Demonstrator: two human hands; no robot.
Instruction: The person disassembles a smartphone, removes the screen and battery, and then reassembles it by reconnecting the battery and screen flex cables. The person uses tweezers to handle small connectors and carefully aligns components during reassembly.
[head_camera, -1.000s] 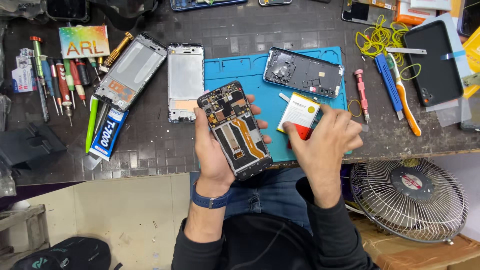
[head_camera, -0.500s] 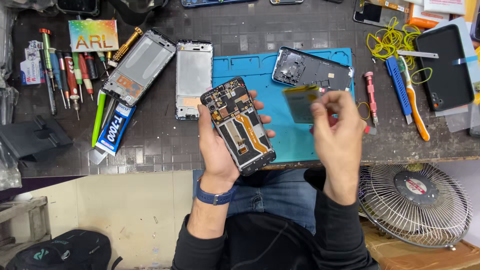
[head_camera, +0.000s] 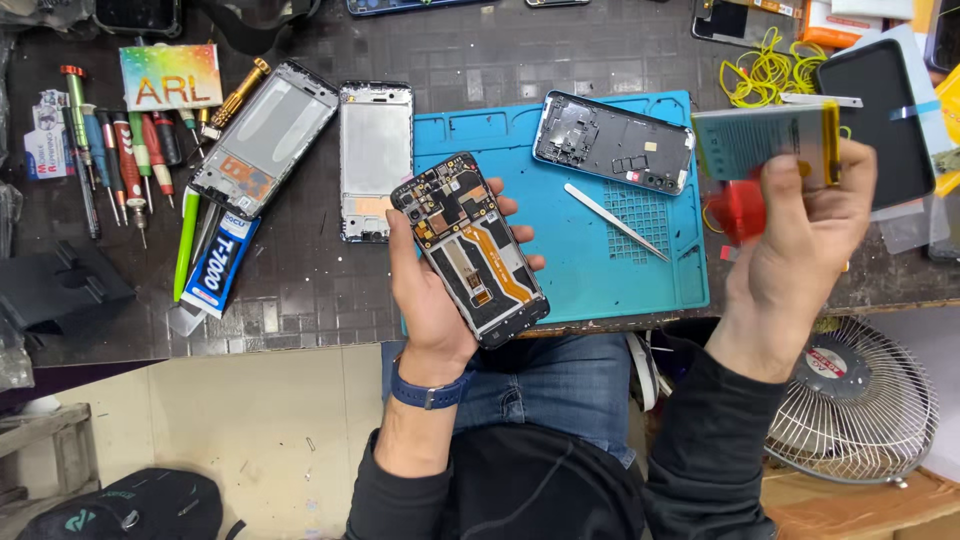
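Note:
My left hand (head_camera: 430, 300) grips an opened phone (head_camera: 470, 248) with its back off, circuit board and orange flex cable showing, above the front edge of the blue work mat (head_camera: 620, 270). My right hand (head_camera: 800, 250) is raised at the right and pinches a flat phone battery (head_camera: 765, 142) by its lower edge, label side towards me. A black phone back frame (head_camera: 612, 142) lies on the mat's far part, with metal tweezers (head_camera: 615, 222) just below it.
Two bare phone frames (head_camera: 265, 138) (head_camera: 375, 160) lie left of the mat, beside screwdrivers (head_camera: 115, 160), a green pen and a blue glue tube (head_camera: 218, 265). Yellow cable (head_camera: 765, 70) and a dark tablet (head_camera: 880, 110) sit at the far right. A small fan (head_camera: 850, 400) stands below the bench.
My right hand has lifted the battery away from the phone, up and out to the right, and turned it. The tweezers on the mat are uncovered. My left hand keeps the phone steady.

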